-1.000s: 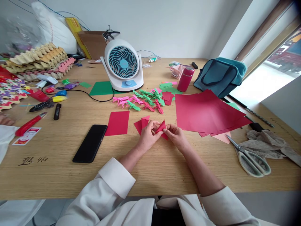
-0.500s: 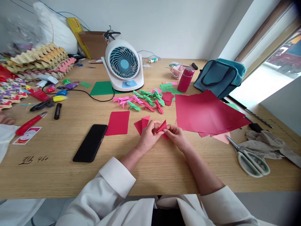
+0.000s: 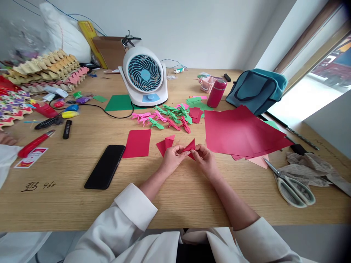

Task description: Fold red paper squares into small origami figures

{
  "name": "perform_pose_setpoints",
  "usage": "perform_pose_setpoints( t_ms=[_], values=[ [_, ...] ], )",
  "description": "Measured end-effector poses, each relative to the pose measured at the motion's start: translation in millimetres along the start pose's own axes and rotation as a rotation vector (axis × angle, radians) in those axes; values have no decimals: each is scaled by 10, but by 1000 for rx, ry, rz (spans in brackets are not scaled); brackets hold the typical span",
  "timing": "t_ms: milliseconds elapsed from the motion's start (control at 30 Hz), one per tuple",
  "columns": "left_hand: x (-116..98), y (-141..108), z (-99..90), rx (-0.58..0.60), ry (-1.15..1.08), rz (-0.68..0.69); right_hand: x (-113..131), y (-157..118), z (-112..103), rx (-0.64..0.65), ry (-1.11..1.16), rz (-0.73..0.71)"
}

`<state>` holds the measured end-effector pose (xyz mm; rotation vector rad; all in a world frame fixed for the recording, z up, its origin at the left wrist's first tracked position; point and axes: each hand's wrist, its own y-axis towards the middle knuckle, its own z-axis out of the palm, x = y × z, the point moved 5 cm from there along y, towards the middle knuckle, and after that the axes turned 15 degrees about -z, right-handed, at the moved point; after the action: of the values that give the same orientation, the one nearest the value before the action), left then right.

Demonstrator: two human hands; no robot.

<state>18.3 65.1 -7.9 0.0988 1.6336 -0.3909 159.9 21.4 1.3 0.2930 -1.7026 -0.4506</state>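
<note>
Between my hands is a small folded piece of red paper (image 3: 189,146), its pointed corner sticking up. My left hand (image 3: 174,158) pinches it from the left, and my right hand (image 3: 204,159) grips its right edge with thumb and fingertips. Another folded red paper (image 3: 164,144) lies on the table just behind my left hand, partly covered by it. A stack of red paper rectangles (image 3: 138,143) sits further left. Beyond my hands lies a pile of folded paper figures (image 3: 168,115) in green, pink and red.
Large red sheets (image 3: 241,131) and scissors (image 3: 294,186) lie to the right, a black phone (image 3: 105,166) to the left. Behind stand a white fan (image 3: 146,76), a red bottle (image 3: 217,93) and a blue bag (image 3: 256,89). Another person's hand (image 3: 7,138) shows at the left edge.
My right hand has shifted slightly, its fingers closer around the red paper. The paper's point has moved a little up and to the right. Things on the table stay put.
</note>
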Motion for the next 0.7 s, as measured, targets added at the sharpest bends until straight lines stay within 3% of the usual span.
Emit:
perform_pose_setpoints(
  t_ms=[367, 700],
  values=[
    [-8, -17, 1, -3, 1, 2, 14, 0, 2, 4, -53, 10],
    [-8, -12, -26, -18, 17, 35, 29, 46, 71, 32, 152, 132]
  ],
)
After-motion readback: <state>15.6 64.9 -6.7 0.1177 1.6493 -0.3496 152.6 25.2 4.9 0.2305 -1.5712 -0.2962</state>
